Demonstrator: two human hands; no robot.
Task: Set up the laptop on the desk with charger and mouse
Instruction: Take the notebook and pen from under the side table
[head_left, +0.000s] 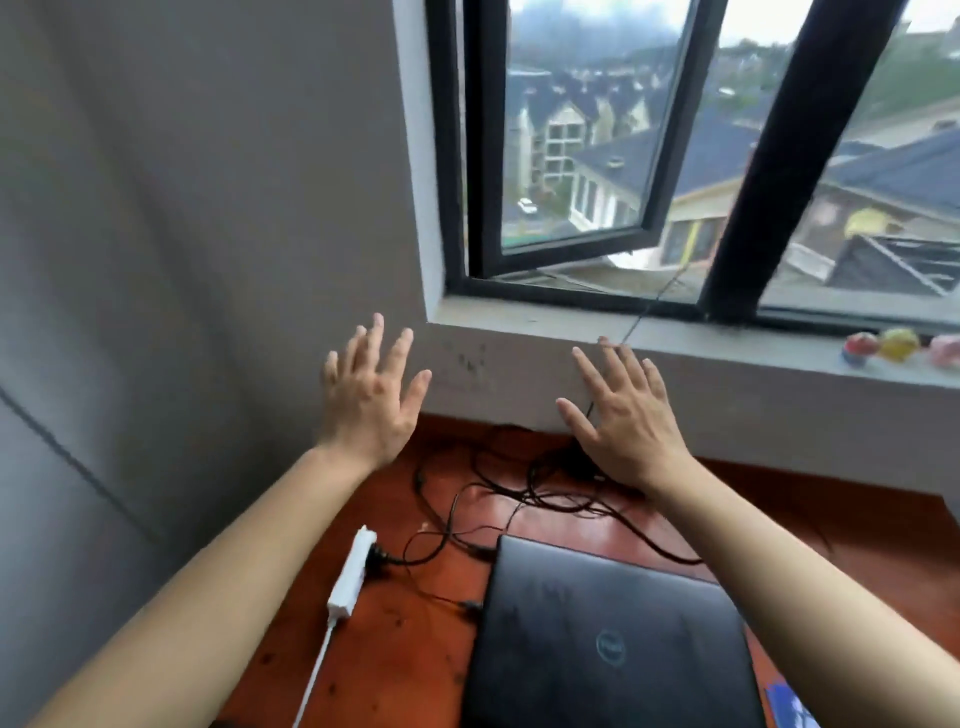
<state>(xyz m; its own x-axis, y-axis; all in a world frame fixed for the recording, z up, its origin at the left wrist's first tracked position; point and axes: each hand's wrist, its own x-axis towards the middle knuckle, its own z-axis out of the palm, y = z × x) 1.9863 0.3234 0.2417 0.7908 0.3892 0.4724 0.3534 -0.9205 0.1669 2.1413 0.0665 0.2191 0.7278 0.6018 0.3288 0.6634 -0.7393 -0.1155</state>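
Observation:
A black laptop (608, 639) lies closed on the reddish-brown desk (405, 649), near its front edge. Behind it a tangle of black cables (498, 493) spreads over the desk toward the wall. A white power strip (352, 574) lies left of the laptop with a black plug in it. My left hand (371, 395) is raised above the desk's back left, fingers spread, holding nothing. My right hand (626, 415) hovers above the cable tangle, also spread and empty. No mouse is visible.
A grey wall rises directly behind the desk, topped by a window sill (727, 338) with small colourful figures (898, 345) at the right. A black-framed window (571, 156) stands open outward. A thin wire (654, 301) runs from the sill outside. A blue object (789, 706) lies at the laptop's right.

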